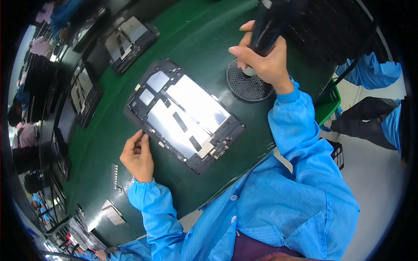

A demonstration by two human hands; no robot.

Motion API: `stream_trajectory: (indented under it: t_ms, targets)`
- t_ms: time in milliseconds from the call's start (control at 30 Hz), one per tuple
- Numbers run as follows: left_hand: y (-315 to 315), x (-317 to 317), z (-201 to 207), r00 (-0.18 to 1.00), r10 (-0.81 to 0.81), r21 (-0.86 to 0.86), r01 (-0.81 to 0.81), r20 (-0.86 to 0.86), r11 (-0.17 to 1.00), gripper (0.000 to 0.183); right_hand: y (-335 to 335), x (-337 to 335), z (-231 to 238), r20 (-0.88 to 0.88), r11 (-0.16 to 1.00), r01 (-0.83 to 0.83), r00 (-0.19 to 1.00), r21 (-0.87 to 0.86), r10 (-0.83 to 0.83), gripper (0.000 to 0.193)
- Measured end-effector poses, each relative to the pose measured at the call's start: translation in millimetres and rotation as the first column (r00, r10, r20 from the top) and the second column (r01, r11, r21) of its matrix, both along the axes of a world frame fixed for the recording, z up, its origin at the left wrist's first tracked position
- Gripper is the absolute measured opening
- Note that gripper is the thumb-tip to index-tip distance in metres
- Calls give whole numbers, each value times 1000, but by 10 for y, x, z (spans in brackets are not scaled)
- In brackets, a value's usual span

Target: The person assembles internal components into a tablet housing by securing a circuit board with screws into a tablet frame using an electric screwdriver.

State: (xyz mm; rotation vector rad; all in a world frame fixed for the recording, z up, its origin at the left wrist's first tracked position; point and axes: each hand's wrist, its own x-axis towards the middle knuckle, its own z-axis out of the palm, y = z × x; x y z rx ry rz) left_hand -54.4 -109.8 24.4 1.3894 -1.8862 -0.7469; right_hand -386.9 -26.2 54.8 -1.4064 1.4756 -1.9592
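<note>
An opened tablet (187, 115) lies slantwise on the green table, its shiny silver panels, black strips and circuit board exposed. Beside its left edge is my left hand (138, 156), fingers curled together with the tips at the frame; anything pinched there is too small to make out. My right hand (265, 58), up and to the right, wraps round a thick black tool (267, 30), whose exact kind I cannot tell. Below that hand sits a round black disc (248, 87) full of small holes. A pale tip shows between hand and disc.
More opened tablets (128, 41) (82, 93) stand along the table's far left side. Small metal strips (115, 177) and a ridged piece (113, 212) lie left of me. A green bin (328, 104) is at the right, near people in blue coats (370, 74).
</note>
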Motion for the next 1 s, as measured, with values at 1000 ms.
stream_trajectory:
  t_ms: [1000]
  targets:
    - [-58,304,-201,922,-13,-85,-21,-387,996,14,-992,1701,268,-26,868,-496,868,11,496,38]
